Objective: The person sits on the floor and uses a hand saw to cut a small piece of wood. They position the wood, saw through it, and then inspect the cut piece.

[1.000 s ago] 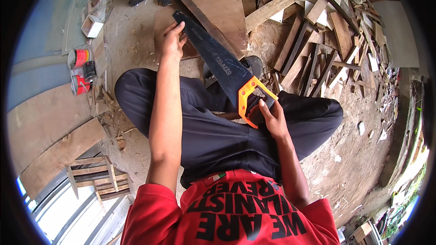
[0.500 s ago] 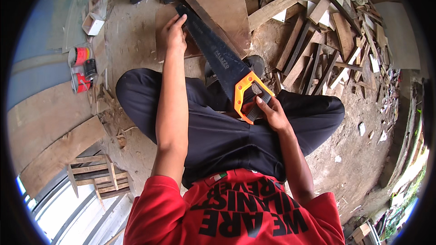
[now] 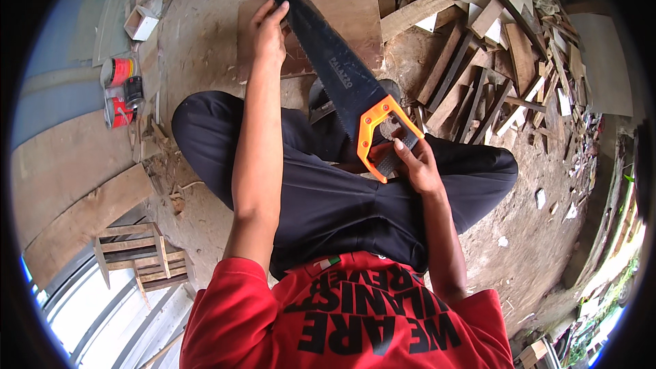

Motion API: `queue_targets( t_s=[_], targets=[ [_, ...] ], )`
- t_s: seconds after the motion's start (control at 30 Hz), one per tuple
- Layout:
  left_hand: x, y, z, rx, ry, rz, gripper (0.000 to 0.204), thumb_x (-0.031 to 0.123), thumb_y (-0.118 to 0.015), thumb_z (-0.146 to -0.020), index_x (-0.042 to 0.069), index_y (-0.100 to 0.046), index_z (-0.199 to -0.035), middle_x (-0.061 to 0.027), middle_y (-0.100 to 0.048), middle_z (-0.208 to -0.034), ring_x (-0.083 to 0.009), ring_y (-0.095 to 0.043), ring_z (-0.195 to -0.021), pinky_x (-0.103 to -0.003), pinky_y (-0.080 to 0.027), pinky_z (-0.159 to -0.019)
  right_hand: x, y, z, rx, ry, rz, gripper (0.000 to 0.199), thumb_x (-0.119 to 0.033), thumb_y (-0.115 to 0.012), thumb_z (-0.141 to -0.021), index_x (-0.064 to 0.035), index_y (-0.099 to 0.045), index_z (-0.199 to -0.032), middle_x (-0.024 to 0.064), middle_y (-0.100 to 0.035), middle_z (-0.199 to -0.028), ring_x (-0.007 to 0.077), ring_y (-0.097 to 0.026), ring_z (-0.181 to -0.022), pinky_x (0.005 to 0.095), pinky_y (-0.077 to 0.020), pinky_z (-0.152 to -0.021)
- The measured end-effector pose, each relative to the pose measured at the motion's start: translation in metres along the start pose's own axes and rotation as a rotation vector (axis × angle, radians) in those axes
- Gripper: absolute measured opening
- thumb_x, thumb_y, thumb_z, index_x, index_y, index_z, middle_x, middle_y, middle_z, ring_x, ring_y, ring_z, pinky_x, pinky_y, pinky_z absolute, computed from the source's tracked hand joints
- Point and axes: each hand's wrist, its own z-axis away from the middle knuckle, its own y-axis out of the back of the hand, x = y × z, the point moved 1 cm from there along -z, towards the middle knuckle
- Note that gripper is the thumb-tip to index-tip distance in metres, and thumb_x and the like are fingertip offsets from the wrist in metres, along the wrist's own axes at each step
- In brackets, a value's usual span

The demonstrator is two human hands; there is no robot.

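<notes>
Handsaw [image 3: 331, 48], pale lettering [image 3: 340, 73] on its dark, tapering blade [image 3: 355, 92], right fingers [image 3: 406, 154] clamp its textured orange-and-black handle [image 3: 372, 119], left fingers [image 3: 263, 12] pinch it near the tip, brown board [image 3: 355, 17] behind them.

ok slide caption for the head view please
Left hand at the far end of a saw, right hand on its handle

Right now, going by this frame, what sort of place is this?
Probably a rough woodworking space: wood offcuts lie heaped on a littered floor, cans sit at the left, and the right hand holds a handsaw.
</notes>
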Motion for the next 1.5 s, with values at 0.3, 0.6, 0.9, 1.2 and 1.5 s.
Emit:
queue_targets(
  t_s=[0.3,0.6,0.9,1.2,1.5],
  targets=[
    [-0.009,0.029,-0.013,0.097,0.05,-0.094,0.039,0.006,-0.077,-0.079,0.002,-0.063,-0.115,-0.0098,-0.067,-0.108,-0.0186,-0.064,-0.091,-0.033,-0.05,-0.07,0.022,-0.019,0.007,-0.031,-0.098,-0.091,0.024,-0.02,-0.056,-0.099,-0.0025,-0.047,-0.112,0.0231,-0.068,-0.1,0.0303,-0.069,-0.093,0.0414,-0.0571,-0.081],
    [-0.023,0.019,-0.001,0.101,0.006,-0.115,0.037,0.001,-0.077,-0.079,-0.004,-0.062,-0.113,-0.0067,-0.064,-0.097,-0.014,-0.06,-0.082,-0.026,-0.049,-0.075,0.021,-0.015,0.015,0.005,-0.105,-0.038,0.029,-0.023,-0.055,-0.099,0.0002,-0.047,-0.114,0.0241,-0.067,-0.1,0.03,-0.069,-0.091,0.041,-0.0574,-0.08],
    [-0.027,0.014,0.0,0.075,0.006,-0.143,0.032,0.0,-0.075,-0.08,-0.005,-0.064,-0.109,-0.0056,-0.065,-0.094,-0.0118,-0.059,-0.08,-0.025,-0.049,-0.072,0.019,-0.007,0.013,0.022,-0.084,-0.024,0.035,-0.027,-0.053,-0.1,0.0026,-0.046,-0.117,0.0234,-0.067,-0.099,0.0292,-0.069,-0.09,0.0395,-0.0583,-0.077],
    [-0.032,0.012,0.003,0.08,0.112,-0.127,0.036,0.002,-0.075,-0.08,0.001,-0.062,-0.113,-0.0085,-0.067,-0.1,-0.0187,-0.065,-0.085,-0.033,-0.054,-0.07,0.018,-0.004,0.015,0.026,-0.083,-0.047,0.033,-0.026,-0.054,-0.1,0.0019,-0.045,-0.114,0.0239,-0.067,-0.098,0.03,-0.069,-0.09,0.0395,-0.0582,-0.076],
    [-0.03,0.012,0.004,0.084,0.12,-0.135,0.035,0.002,-0.074,-0.081,0.001,-0.061,-0.114,-0.0085,-0.066,-0.102,-0.0194,-0.065,-0.09,-0.036,-0.054,-0.074,0.022,0.0,0.013,0.018,-0.085,-0.03,0.031,-0.026,-0.054,-0.1,0.0008,-0.045,-0.112,0.0239,-0.067,-0.097,0.03,-0.069,-0.089,0.0398,-0.0582,-0.076]
  ],
)
